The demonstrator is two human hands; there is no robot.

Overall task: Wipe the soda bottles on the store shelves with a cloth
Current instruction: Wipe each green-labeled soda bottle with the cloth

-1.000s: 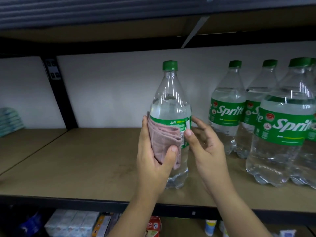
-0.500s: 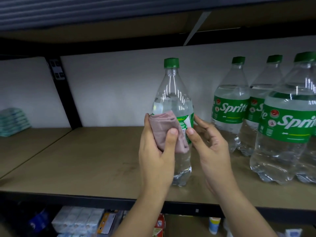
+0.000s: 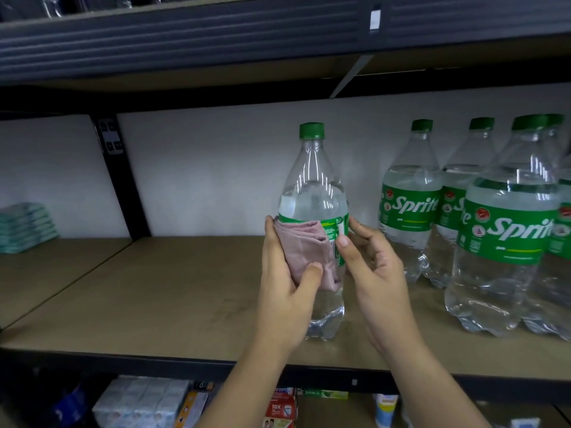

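Sprite bottle (image 3: 312, 193) upright near front edge of wooden shelf (image 3: 173, 291), held between two hands.

Left hand (image 3: 285, 291) curled round bottle's mid-section, pressing folded pink cloth (image 3: 304, 251) against green label and clear body below it; thumb over cloth's lower front, fingers round far left side. Right hand (image 3: 372, 273) on bottle's right flank, thumb tip on label edge, fingers curved behind, gripping it. Green cap and neck well above both grips, base below them. More Sprite bottles (image 3: 506, 230) clustered to the right, apart from held one. Teal packs (image 3: 24, 227) far left on neighbouring shelf bay.
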